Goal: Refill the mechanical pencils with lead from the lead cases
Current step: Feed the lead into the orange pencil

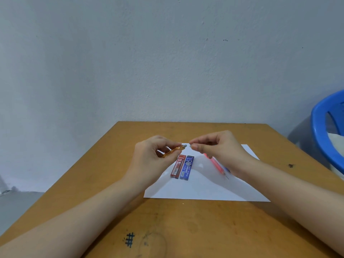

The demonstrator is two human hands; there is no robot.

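Observation:
My left hand (pixel 154 159) grips an orange mechanical pencil (pixel 172 151) above the table, its grey eraser end pointing right. My right hand (pixel 217 148) hovers just right of that end with thumb and forefinger pinched together; whether something small sits between them I cannot tell. On the white paper sheet (pixel 204 187) a red lead case (pixel 178 166) and a blue lead case (pixel 187 167) lie side by side below the pencil. A pink mechanical pencil (pixel 216 164) lies on the paper, partly hidden under my right hand, and a bit of a blue pencil (pixel 227 170) shows beside it.
The wooden table (pixel 186 226) has ink marks near its front edge. A blue plastic chair (pixel 327 131) stands at the right. A pale wall rises behind the table's far edge.

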